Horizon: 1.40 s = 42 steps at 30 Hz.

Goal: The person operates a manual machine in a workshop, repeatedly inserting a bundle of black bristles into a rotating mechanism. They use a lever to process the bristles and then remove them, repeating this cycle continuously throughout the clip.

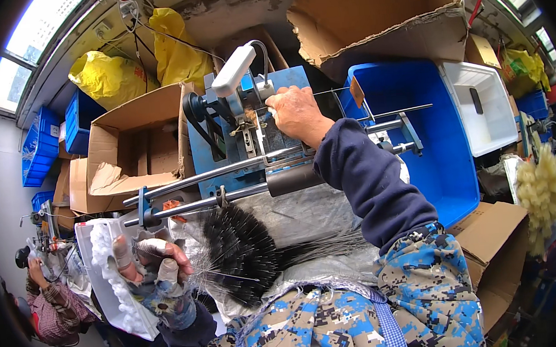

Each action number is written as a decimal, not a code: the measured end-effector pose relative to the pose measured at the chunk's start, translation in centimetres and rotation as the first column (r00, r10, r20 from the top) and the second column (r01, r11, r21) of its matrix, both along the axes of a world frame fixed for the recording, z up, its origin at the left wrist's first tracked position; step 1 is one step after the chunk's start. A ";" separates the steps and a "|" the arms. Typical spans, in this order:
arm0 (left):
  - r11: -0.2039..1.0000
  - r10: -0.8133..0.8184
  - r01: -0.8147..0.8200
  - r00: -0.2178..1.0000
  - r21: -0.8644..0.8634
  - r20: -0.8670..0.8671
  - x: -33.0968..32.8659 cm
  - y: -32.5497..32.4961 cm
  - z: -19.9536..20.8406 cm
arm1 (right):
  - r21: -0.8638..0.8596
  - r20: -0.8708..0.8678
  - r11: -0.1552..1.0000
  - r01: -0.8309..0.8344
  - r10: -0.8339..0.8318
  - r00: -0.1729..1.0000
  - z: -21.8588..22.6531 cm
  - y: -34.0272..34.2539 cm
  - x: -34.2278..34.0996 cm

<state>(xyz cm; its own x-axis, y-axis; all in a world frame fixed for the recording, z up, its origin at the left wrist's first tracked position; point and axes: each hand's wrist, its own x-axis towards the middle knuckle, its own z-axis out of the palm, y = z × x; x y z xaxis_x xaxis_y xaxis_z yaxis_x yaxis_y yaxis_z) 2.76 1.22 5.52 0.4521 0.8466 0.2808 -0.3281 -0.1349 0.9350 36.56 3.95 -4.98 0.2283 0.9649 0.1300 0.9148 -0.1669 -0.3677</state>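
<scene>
- Now, the right hand [294, 111] is up on the blue machine [249, 133], fingers curled at its work head; whatever they pinch is too small to make out.
- The left hand [152, 263], fingertips taped, grips a white tuft over the white foam tray [109, 295].
- One black bristle brush [242, 253] fans out on the lap, between both arms.
- Two steel rods [207, 178] cross the machine's front.

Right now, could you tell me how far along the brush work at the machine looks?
Done: a pile of black bristle brushes lies in the lap. In hand: the right hand holds a thin wire at the blue machine, while the left hand pinches white fibres from the white tray. Left: that tray still holds fibre.
</scene>
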 end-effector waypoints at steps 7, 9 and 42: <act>0.997 -0.026 0.019 0.995 -0.069 -0.092 -2.1 0.5 0.1 | 0.215 0.239 0.975 0.055 -0.107 0.965 0.9 -4.1 0.1; 0.998 0.016 -0.017 1.000 -0.066 -0.005 -2.3 1.0 -1.2 | 0.140 0.185 0.989 0.041 -0.066 0.980 0.9 -5.3 -0.4; 0.993 0.057 -0.054 0.998 -0.100 0.022 3.5 0.2 -1.3 | 0.031 0.459 0.998 0.049 -0.058 0.887 2.8 -4.0 2.9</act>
<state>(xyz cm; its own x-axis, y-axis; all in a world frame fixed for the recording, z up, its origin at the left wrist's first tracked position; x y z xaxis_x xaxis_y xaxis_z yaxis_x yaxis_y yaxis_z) 6.26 1.42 4.20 0.3978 0.8944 0.2045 -0.3461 -0.0601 0.9363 39.51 -0.09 -2.19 0.1897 0.9493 0.2506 0.9721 -0.2175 0.0882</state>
